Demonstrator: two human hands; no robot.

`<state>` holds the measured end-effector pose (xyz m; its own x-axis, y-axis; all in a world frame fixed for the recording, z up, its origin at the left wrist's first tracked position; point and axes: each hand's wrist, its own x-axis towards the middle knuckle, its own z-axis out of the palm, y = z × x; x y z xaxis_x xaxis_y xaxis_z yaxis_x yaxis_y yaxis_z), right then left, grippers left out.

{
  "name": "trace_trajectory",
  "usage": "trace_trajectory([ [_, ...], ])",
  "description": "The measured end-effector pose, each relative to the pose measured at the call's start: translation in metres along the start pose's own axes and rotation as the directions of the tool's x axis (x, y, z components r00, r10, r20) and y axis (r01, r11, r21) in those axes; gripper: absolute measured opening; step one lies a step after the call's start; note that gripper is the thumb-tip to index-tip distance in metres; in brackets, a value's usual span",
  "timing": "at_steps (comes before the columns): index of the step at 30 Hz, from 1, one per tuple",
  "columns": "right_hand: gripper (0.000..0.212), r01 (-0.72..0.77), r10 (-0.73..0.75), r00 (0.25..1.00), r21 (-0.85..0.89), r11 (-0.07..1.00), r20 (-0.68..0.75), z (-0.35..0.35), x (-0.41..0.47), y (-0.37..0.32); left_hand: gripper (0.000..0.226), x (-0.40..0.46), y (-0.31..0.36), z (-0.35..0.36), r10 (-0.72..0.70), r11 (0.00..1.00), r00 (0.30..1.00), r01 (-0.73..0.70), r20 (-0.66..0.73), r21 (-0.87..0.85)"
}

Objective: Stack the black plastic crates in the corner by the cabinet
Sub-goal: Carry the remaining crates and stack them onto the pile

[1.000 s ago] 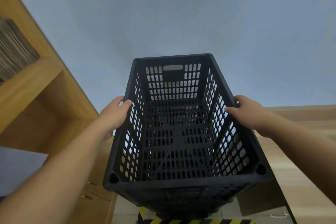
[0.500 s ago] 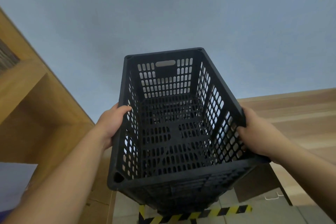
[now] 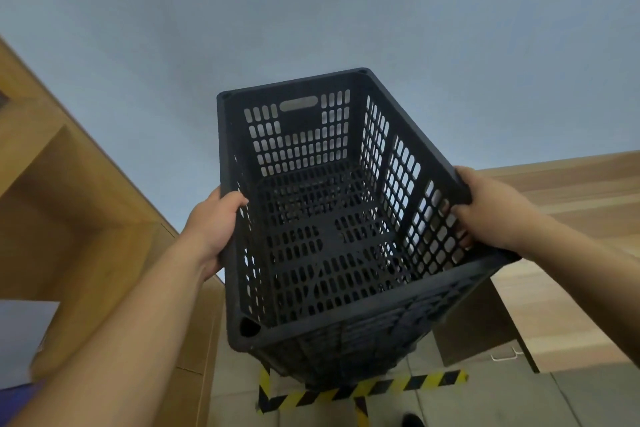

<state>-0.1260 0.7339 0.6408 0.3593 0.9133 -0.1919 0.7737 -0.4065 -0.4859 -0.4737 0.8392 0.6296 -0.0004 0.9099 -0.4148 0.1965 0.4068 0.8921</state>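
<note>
Up in front of the blue wall, both hands grip the black crate (image 3: 332, 218): left hand (image 3: 211, 225), right hand (image 3: 491, 215). It looks mid-carry, tilted. Next it needs lowering squarely beside the cabinet (image 3: 79, 204).

Both hands hold a black crate (image 3: 332, 218) by its long rims, the left hand (image 3: 211, 225) on one side and the right hand (image 3: 491, 215) on the other. The cabinet (image 3: 69, 204) stands at left; striped tape (image 3: 363, 388) lies on the floor below.
</note>
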Motion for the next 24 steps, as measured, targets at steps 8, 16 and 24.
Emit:
trace_trajectory([
  [8,0.050,0.054,-0.060,0.996,0.071,0.996,0.073,-0.022,0.029,0.021,0.039,-0.018,-0.010,0.029,-0.004,0.998,0.998,0.000,-0.062,-0.061],
  [16,0.046,0.128,-0.135,0.981,0.059,0.990,0.136,-0.038,0.052,0.040,0.040,-0.038,-0.028,0.058,-0.024,0.991,0.989,0.005,-0.147,-0.131],
  [24,0.055,0.215,-0.211,0.964,-0.010,0.976,0.161,-0.052,0.074,0.048,0.060,-0.056,-0.047,0.079,-0.058,0.980,0.974,0.013,-0.218,-0.201],
])
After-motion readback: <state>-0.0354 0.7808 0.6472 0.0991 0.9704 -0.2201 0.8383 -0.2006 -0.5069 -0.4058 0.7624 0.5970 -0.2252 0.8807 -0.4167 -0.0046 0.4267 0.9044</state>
